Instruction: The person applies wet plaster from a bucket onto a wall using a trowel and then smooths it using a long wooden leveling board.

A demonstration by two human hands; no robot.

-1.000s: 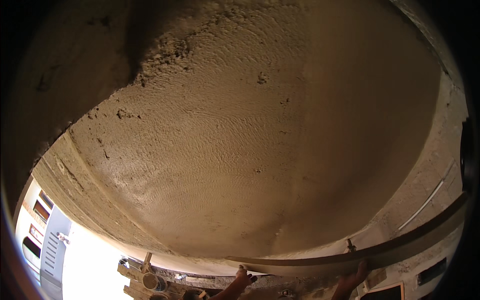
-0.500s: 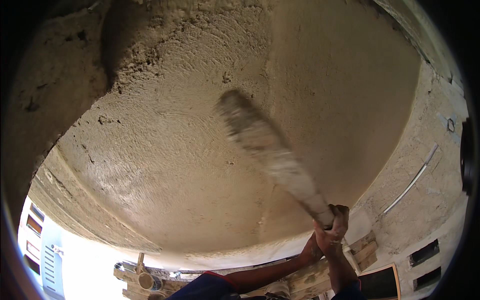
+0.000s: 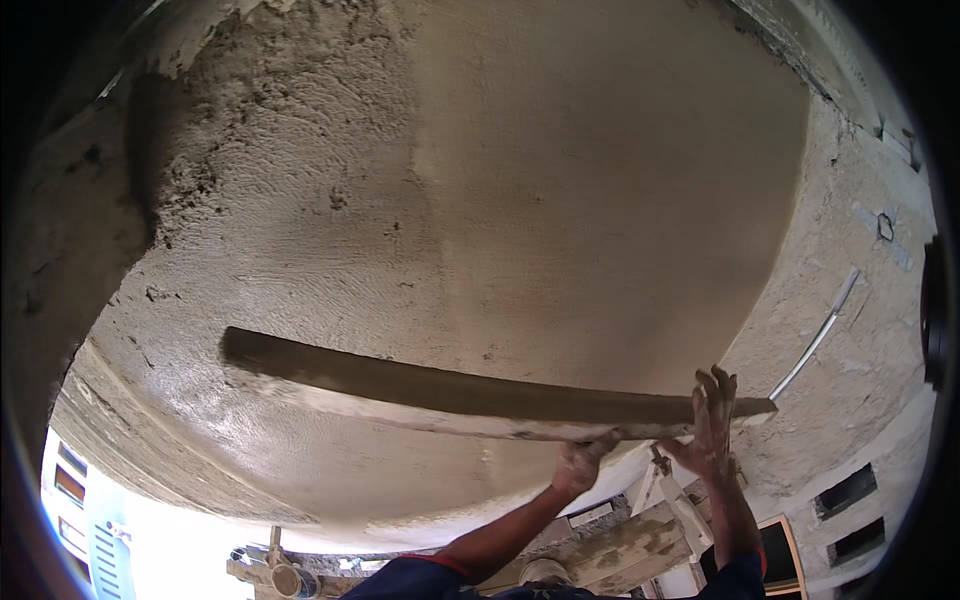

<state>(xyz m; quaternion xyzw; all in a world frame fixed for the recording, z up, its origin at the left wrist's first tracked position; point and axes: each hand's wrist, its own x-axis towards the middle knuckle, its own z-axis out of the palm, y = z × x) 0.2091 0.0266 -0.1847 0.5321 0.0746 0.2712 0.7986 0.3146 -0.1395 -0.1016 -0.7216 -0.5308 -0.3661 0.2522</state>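
Long straightedge board (image 3: pixel 430 388) raised across the damp plaster (image 3: pixel 600 220), both hands toward its right end.
From where I stand, the left hand (image 3: pixel 585 465) grasps its lower edge; the right hand (image 3: pixel 710 425) spreads its fingers over the board, though I can't tell whether that grip closes around it. With so much length unsupported leftward, I'd space the hands wider, keep the board from twisting, and press evenly.

Long board (image 3: pixel 450 393) in two-handed grip (image 3: pixel 711 435)
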